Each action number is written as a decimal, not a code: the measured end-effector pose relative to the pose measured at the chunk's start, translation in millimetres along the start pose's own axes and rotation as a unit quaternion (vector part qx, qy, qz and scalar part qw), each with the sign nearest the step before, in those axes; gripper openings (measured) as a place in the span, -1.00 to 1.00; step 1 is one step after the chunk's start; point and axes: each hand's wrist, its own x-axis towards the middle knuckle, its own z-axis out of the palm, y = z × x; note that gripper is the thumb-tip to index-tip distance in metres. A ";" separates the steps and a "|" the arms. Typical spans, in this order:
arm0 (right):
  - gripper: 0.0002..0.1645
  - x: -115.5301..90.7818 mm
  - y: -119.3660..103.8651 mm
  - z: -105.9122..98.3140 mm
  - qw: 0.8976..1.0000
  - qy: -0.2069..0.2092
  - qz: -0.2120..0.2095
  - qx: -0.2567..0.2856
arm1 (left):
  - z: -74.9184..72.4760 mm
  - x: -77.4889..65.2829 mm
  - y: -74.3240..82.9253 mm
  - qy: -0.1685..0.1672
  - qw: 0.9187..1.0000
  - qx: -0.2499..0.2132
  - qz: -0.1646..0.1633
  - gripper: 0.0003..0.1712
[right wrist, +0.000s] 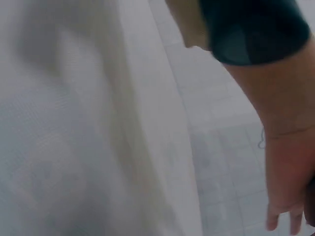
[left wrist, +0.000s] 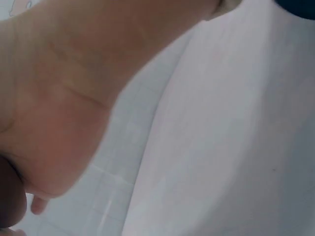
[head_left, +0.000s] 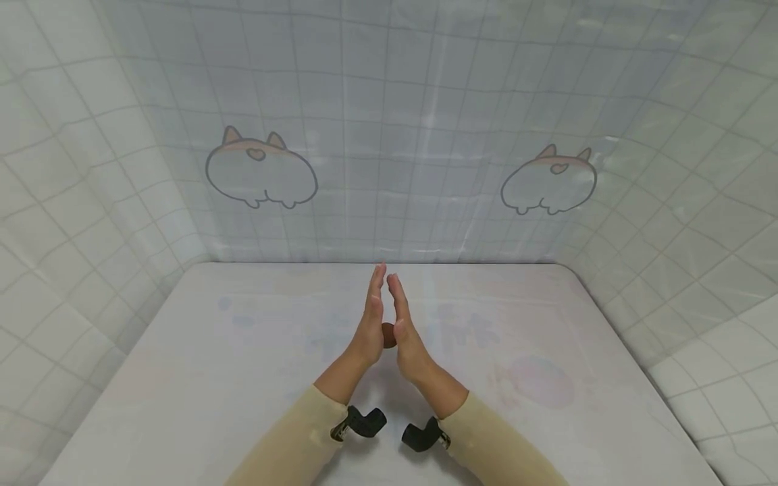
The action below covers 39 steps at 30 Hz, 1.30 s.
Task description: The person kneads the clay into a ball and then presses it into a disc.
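A small brown ball (head_left: 389, 335), smooth and clay-like, sits between two facing palms in the head view. From the left side my left hand (head_left: 369, 331) presses against it with straight fingers pointing away. Opposite, my right hand (head_left: 408, 343) presses on the other side, its fingers straight too. The fingertips of both hands lean toward each other with a narrow gap between. In the left wrist view the ball (left wrist: 10, 199) shows at the lower left edge by the palm; at the right edge of the right wrist view just a sliver of it (right wrist: 310, 201) appears.
Below the hands spreads a pale table (head_left: 243, 378) with faint coloured prints. Grid-patterned curtains (head_left: 389, 135) with dog drawings rise behind its far edge and along both sides. Black wrist cameras (head_left: 367, 423) jut inward from light sleeves (head_left: 298, 439).
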 end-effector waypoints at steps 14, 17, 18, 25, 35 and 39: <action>0.11 16.5 4.2 -23.3 0.998 0.044 0.019 -0.034 | 14.5 -6.4 -2.4 -0.045 0.998 0.014 -0.047 0.07; 0.13 21.2 8.2 -28.4 0.998 0.051 0.038 -0.027 | 16.2 -7.8 -0.5 -0.061 0.996 -0.012 -0.062 0.04; 0.13 22.5 9.8 -29.9 0.997 0.052 0.045 -0.023 | 16.6 -7.9 -0.2 -0.064 0.996 -0.020 -0.066 0.02; 0.14 25.6 24.5 -35.9 0.995 0.026 0.099 -0.007 | 15.7 -4.2 6.0 -0.051 0.996 -0.048 -0.060 -0.02; 0.13 19.3 33.6 -29.0 0.995 -0.008 0.102 -0.015 | 5.3 10.3 20.5 -0.018 0.997 -0.080 -0.016 0.05; 0.13 16.5 33.1 -24.0 0.997 -0.012 0.075 -0.015 | 2.6 15.2 20.2 -0.002 0.997 -0.076 -0.005 0.06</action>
